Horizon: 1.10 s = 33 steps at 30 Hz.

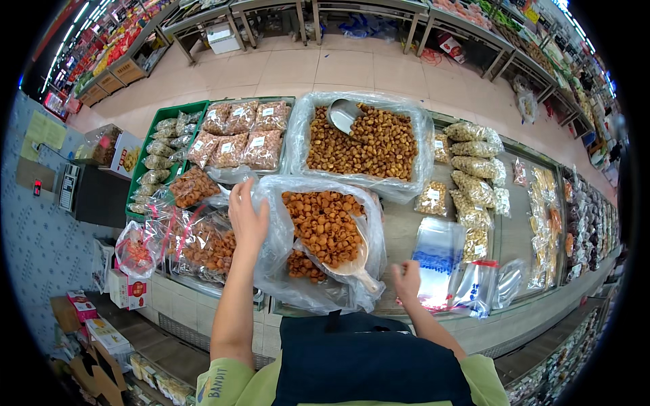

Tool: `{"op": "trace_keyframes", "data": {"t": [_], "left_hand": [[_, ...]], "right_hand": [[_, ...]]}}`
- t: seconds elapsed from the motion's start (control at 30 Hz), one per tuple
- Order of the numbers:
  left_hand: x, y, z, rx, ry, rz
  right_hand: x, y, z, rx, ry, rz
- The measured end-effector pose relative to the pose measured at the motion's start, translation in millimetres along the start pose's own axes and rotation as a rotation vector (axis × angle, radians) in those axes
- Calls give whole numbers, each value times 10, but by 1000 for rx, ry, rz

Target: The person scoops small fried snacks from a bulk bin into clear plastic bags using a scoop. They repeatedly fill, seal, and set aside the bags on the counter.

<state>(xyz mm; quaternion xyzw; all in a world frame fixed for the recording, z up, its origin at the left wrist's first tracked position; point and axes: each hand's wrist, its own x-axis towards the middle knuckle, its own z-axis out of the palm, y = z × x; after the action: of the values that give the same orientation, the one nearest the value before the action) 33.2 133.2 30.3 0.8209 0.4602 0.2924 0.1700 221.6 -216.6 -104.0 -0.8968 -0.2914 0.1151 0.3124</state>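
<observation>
My left hand (248, 215) is raised at the left edge of a plastic-lined tub, fingers apart and nothing held. The tub's clear plastic liner (271, 238) surrounds orange-brown shell-shaped snacks (325, 223), with a scoop (350, 261) lying in them, its handle towards me. My right hand (407, 280) is beside a stack of clear plastic bags (437, 248); its fingers look curled, and whether it pinches anything cannot be told. Behind the tub, a larger lined tub (425, 147) holds brown beans or nuts and a metal scoop (345, 116). Bagged orange-brown snacks (203, 248) lie left of my left forearm.
A green crate (133, 177) with small bagged goods stands at the left, beside labelled bags of pinkish nuts (261, 147). Bags of pale nuts (472, 188) line the right side. A scale (69, 187) stands far left. Tiled floor (345, 71) and produce stands are beyond.
</observation>
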Motion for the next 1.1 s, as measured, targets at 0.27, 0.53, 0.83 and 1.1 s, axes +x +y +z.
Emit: {"op": "trace_keyframes", "data": {"t": [0.27, 0.53, 0.83, 1.1], "left_hand": [[-611, -465, 101, 620, -208, 464], [-635, 16, -193, 208, -258, 410], [-1445, 735, 320, -1269, -969, -634], [-1534, 464, 437, -1216, -759, -981]], "right_hand": [[-139, 861, -249, -275, -299, 446], [-116, 926, -205, -271, -134, 196], [118, -1157, -505, -158, -323, -713], [99, -1662, -527, -156, -292, -767]]}}
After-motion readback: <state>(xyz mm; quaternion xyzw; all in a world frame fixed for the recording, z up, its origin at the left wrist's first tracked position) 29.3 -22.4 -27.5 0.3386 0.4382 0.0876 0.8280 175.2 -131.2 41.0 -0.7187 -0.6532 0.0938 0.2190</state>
